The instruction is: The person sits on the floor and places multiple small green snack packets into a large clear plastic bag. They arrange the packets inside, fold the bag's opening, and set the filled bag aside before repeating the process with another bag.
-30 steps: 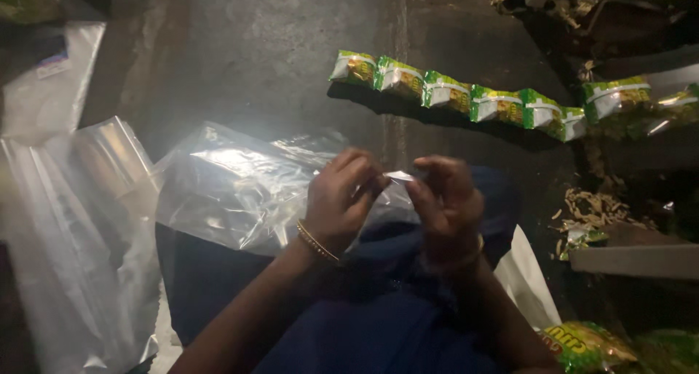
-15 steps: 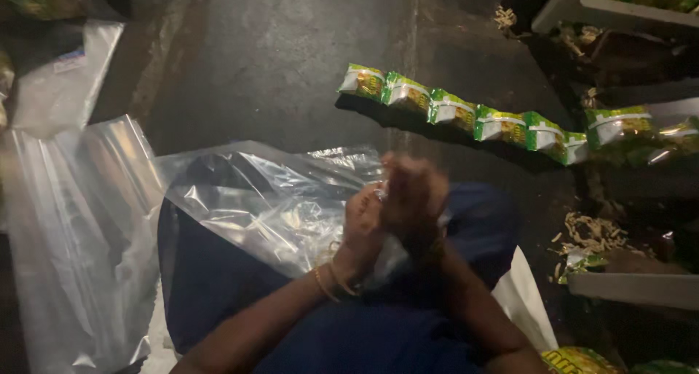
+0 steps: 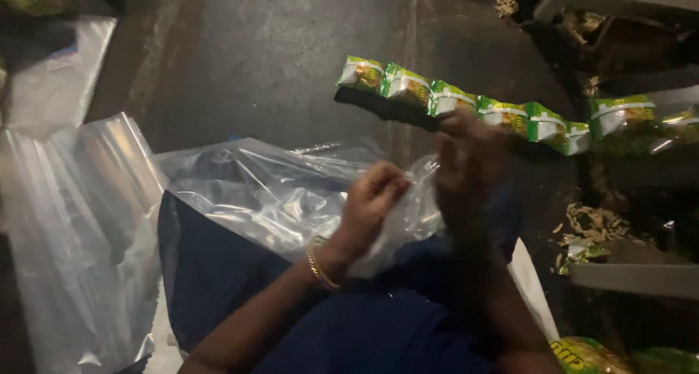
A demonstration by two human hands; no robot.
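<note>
- The dark grey concrete floor point(image 3: 277, 61), rough and faintly streaked, fills the upper part of the view; more of it shows than half a second ago, as the view has dropped and drawn nearer.
- A long sheet of clear glossy plastic film point(image 3: 80, 257) lies flat at the left, creased lengthwise and catching the light; it sits where it did before.
- Dark blue cloth point(image 3: 218, 279), soft and matte, covers the person's lap beneath the hands.
- A crumpled clear plastic bag point(image 3: 269, 192), thin and shiny, rests on that cloth, its right end gathered up at the hands; it lies flatter and more spread than earlier.
- A strip of joined green and white foil sachets point(image 3: 451, 101), small puffed rectangles, runs slantwise across the floor above the hands, unmoved.
- The right hand point(image 3: 466, 163) is raised and blurred with motion, close to the bag's edge; I cannot tell whether its fingers are clenched or loose. Earlier it was pressed against the other hand; now they are apart.
- The left hand point(image 3: 371, 203) has its fingers curled, pinching the bag's right end.
- A thin gold bangle point(image 3: 318, 266) circles the left wrist.
- Pale shredded scraps point(image 3: 590, 225) lie heaped at the right.
</note>
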